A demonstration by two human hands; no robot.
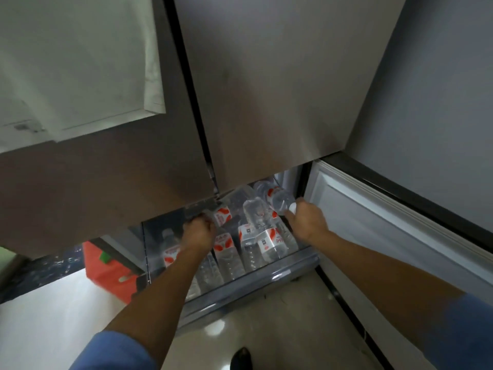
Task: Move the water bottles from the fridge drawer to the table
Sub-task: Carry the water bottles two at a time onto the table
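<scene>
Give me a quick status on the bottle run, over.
Left hand down in the fridge drawer, closed on a bottle. Right hand gripping another bottle by its cap end. Many bottles left; nothing blocking.

Water bottles (250,244) piled in fridge drawer (256,283) below fridge doors (266,89); open door (373,236) right; box (112,273) left.
</scene>
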